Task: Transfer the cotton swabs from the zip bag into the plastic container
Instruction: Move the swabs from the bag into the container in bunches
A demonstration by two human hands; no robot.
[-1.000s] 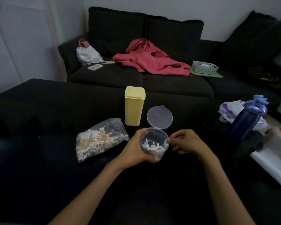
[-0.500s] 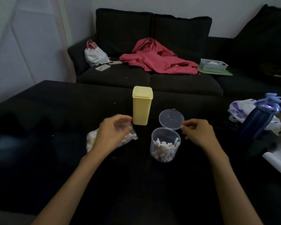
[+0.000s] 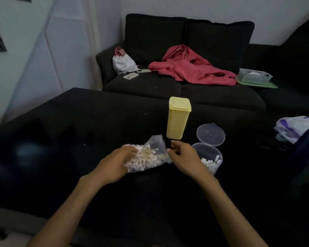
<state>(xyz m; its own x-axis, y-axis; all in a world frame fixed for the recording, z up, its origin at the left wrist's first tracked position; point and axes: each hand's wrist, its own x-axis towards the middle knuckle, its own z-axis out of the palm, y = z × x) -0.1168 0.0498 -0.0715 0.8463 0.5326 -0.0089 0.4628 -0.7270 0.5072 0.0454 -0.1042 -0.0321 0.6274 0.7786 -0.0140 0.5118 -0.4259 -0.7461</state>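
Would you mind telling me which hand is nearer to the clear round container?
The right hand: it lies just left of the container, overlapping it in the view while pinching the bag. The left hand holds the bag's far side.

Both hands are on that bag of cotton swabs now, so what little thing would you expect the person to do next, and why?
Probably pull out another bunch of swabs. The left hand holds the zip bag at its base, the right hand pinches its open end, and the clear container beside it stands open, only partly filled.
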